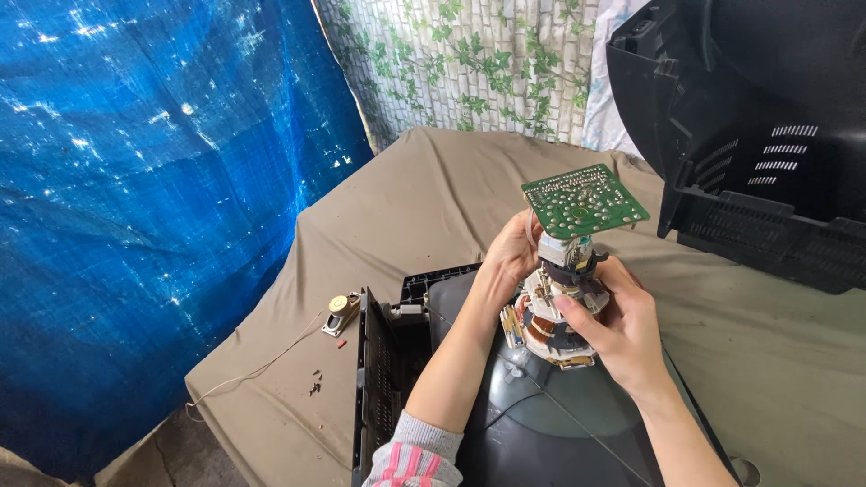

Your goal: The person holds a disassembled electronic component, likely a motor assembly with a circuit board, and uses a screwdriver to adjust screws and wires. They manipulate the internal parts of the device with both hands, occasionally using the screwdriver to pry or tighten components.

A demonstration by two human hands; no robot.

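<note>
Blue tarpaulin is hung across the left of the scene, a leaf-patterned cloth is seen at the far wall, and a tan cloth-covered table fills the middle ground. On that table a grey picture tube is laid face down, its narrow neck pointing up toward the camera, with a black front frame standing at its left edge. Around the neck a deflection yoke with copper windings is seated, and above it a small green circuit board is perched on the neck's end, tilted, solder side up. The long axis of yoke and board runs upward from the tube, and both hands are closed in on it from either side. The left hand is brought in from the left and far side, fingers curled against the top of the yoke just beneath the board; exactly what is pinched there cannot be told, since the fingertips are hidden. The right hand is wrapped round the yoke's right flank, fingers pressed together on the plastic collar, and appears the nearer and firmer hold. A black rear shell is seen at far right, and a small speaker with a trailing wire is lying on the cloth to the left.
</note>
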